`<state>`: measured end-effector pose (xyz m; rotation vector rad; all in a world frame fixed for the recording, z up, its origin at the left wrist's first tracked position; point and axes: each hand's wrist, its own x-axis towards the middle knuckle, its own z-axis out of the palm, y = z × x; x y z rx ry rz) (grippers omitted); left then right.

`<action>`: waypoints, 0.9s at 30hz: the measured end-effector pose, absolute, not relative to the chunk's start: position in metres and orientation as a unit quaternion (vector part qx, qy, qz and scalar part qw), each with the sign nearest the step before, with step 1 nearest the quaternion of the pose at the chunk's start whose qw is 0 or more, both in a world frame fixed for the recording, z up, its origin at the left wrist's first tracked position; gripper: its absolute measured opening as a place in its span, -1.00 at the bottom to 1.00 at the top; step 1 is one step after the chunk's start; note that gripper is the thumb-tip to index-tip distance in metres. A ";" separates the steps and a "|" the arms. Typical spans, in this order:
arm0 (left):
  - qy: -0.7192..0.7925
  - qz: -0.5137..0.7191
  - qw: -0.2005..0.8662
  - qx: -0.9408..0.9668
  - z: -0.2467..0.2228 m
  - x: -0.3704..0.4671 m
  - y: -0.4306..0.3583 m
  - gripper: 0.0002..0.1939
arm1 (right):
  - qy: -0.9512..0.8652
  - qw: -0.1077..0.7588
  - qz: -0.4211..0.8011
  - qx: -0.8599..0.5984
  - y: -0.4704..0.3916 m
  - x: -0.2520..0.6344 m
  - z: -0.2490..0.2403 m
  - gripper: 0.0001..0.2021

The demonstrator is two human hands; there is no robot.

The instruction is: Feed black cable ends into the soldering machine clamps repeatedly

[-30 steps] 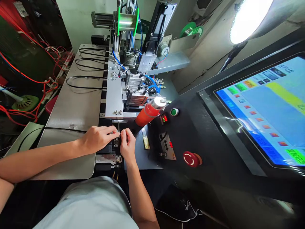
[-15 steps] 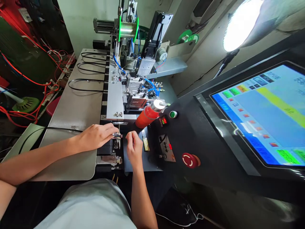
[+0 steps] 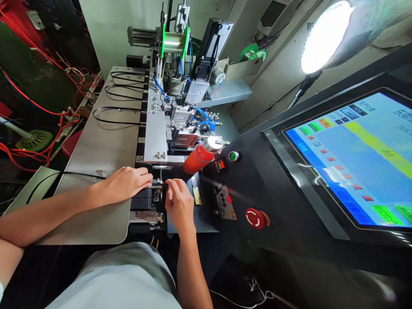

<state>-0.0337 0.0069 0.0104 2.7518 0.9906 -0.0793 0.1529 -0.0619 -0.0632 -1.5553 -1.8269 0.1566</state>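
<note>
My left hand [image 3: 130,184] rests at the edge of the metal plate, its fingers pressed together at a small metal clamp fixture [image 3: 157,184]. A black cable [image 3: 82,174] runs across the plate and in under this hand; the gripped part is hidden. My right hand [image 3: 180,204] is on the other side of the fixture, with thumb and fingertips pinched close to its right end. What lies between those fingertips is too small to make out. An orange-red bottle [image 3: 198,159] with a silver cap stands just beyond my right hand.
Several looped black cables [image 3: 117,113] lie on the metal plate [image 3: 96,150]. A wire spool [image 3: 174,42] and machine slides stand beyond. To the right are a red stop button [image 3: 257,218], a touchscreen [image 3: 354,159] and a lit lamp [image 3: 326,38].
My right hand has moved left to the fixture, its fingers reaching out from a closed fist into a pinch. My left fingertips have drawn back slightly to the left.
</note>
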 end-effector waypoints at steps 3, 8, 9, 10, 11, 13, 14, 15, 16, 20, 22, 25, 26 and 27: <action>0.337 -0.029 0.113 0.934 0.012 -0.033 0.007 -0.79 | -0.665 0.426 0.026 -0.613 -0.072 0.160 -0.057 -0.72; 0.331 -0.033 0.109 0.937 0.012 -0.033 0.006 -0.78 | -0.597 0.509 0.007 -0.620 -0.112 0.165 -0.040 -0.77; 0.329 -0.034 0.108 0.937 0.011 -0.033 0.007 -0.78 | -0.584 0.514 0.006 -0.628 -0.121 0.165 -0.039 -0.79; 0.327 -0.035 0.107 0.938 0.011 -0.033 0.007 -0.78 | -0.571 0.517 0.006 -0.637 -0.129 0.163 -0.038 -0.80; 0.326 -0.035 0.105 0.939 0.011 -0.033 0.007 -0.77 | -0.561 0.517 0.009 -0.647 -0.136 0.162 -0.038 -0.81; 0.327 -0.040 0.100 0.939 0.010 -0.033 0.007 -0.77 | -0.547 0.516 0.022 -0.659 -0.147 0.160 -0.039 -0.82; 0.328 -0.044 0.097 0.939 0.010 -0.032 0.007 -0.77 | -0.542 0.518 0.030 -0.661 -0.150 0.159 -0.040 -0.82; 0.328 -0.049 0.093 0.939 0.011 -0.032 0.006 -0.77 | -0.539 0.520 0.038 -0.661 -0.151 0.159 -0.041 -0.82; 0.329 -0.053 0.089 0.939 0.011 -0.032 0.006 -0.76 | -0.537 0.522 0.041 -0.661 -0.152 0.159 -0.042 -0.81; 0.326 -0.059 0.072 0.941 0.012 -0.033 0.006 -0.75 | -0.538 0.516 0.017 -0.666 -0.150 0.159 -0.041 -0.81; 0.325 -0.061 0.063 0.942 0.012 -0.032 0.006 -0.75 | -0.546 0.507 -0.009 -0.667 -0.149 0.159 -0.040 -0.80; 0.327 -0.072 0.059 0.940 0.011 -0.029 0.005 -0.75 | -0.559 0.496 -0.050 -0.663 -0.147 0.159 -0.039 -0.81; 0.334 -0.075 0.059 0.938 0.011 -0.028 0.004 -0.75 | -0.563 0.494 -0.058 -0.660 -0.147 0.159 -0.038 -0.82; 0.347 -0.074 0.057 0.933 0.011 -0.028 0.003 -0.76 | -0.568 0.493 -0.064 -0.655 -0.146 0.159 -0.037 -0.83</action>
